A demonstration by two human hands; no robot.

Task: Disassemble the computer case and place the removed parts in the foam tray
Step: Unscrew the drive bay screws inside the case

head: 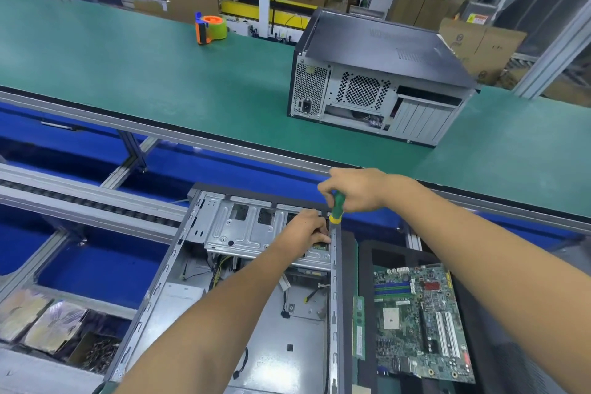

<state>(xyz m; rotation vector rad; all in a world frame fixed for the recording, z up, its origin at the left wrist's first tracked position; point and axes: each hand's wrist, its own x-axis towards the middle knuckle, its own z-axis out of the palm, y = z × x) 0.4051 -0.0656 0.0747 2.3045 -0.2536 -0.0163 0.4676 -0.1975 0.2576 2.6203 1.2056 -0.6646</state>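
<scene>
Centrally, the open computer case (256,313) lies on its side; the right hand (355,190) grips a green screwdriver (336,206) upright at the drive cage (256,230), where the left hand (307,230) pinches something unclear, probably steadying a screw. Rightward, the foam tray (367,265) holds a motherboard (422,320); a second case (377,80) stands well apart.

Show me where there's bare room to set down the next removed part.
Free: the green belt between the tape dispenser and the closed case; the open case floor near you. Crowded: the foam tray, mostly filled by the motherboard, and the drive cage under both hands.
</scene>
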